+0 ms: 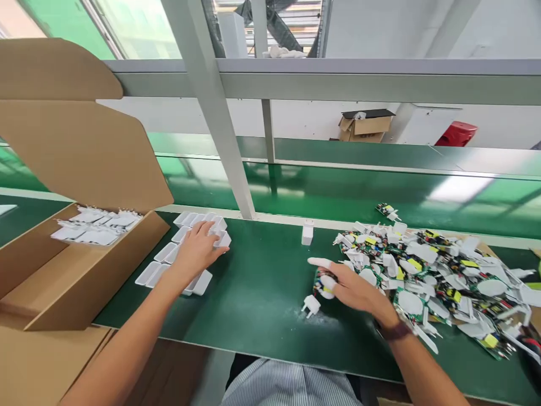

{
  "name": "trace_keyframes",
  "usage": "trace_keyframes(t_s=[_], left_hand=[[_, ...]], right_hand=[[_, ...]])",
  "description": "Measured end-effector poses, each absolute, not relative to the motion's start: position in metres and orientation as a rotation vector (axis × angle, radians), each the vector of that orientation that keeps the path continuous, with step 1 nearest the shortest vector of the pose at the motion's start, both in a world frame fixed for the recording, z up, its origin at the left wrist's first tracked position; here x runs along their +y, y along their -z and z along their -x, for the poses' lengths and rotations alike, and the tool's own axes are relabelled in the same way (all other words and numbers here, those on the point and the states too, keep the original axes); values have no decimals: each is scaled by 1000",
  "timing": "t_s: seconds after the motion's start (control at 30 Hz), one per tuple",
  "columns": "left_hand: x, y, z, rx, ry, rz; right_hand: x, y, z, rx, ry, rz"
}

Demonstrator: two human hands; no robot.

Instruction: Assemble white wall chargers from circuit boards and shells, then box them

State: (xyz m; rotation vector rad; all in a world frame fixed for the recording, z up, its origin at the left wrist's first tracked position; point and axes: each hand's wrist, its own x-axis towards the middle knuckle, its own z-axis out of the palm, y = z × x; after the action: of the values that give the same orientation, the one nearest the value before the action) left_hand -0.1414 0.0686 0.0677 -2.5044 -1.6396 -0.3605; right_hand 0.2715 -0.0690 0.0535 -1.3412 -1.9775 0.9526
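My left hand (196,247) reaches over a group of white plastic cases (167,252) standing in rows on the green bench. Its fingers are apart, curved around the far right cases; whether they touch one is unclear. My right hand (353,287) pinches a small circuit board (320,280) low over the bench, partly hidden by the thumb. White covers sit on its thumb and index fingertips. A white two-pin plug piece (311,305) lies right below the board, seemingly joined to it. A single white case (307,232) stands farther back between my hands.
A large heap of circuit boards with white parts (422,265) spreads across the right side. At the left stands an open cardboard box (97,276) with white pieces (97,225) inside. A slanted metal post (220,113) rises behind the bench (257,293).
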Motion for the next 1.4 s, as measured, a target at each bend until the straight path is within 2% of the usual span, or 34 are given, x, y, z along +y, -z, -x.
trace_keyframes(t_s=[0.07, 0.2, 0.27, 0.5, 0.63, 0.8, 0.9, 1.1, 1.23, 1.4], left_hand=[[73, -61, 134, -1641, 404, 2554], [69, -61, 95, -1522, 523, 2742], [61, -58, 68, -1447, 553, 2873], [39, -27, 0, -1239, 666, 3177], [36, -12, 5, -1194, 740, 3288], [33, -9, 20, -1227, 984, 3412], [32, -10, 24, -1296, 1074, 3481], [24, -2, 11, -1391, 990, 3505], [15, 5, -1, -1113, 1246, 3349], [8, 6, -3, -909, 1227, 3352]], right_hand=[[-50, -44, -259, -2089, -1001, 1318], [-40, -40, -235, -2279, -422, 1656], [-45, -41, -220, -2299, -263, 1858], [-64, -29, -214, -2397, -328, 1788], [-72, -13, -238, -2240, -436, 1615], [-75, 4, -241, -2071, -390, 1439], [-74, -5, -239, -1959, -334, 1279], [-73, -39, -231, -1955, -184, 1151], [-78, -41, -224, -2016, 3, 1208], [-85, -39, -223, -2055, 37, 1265]])
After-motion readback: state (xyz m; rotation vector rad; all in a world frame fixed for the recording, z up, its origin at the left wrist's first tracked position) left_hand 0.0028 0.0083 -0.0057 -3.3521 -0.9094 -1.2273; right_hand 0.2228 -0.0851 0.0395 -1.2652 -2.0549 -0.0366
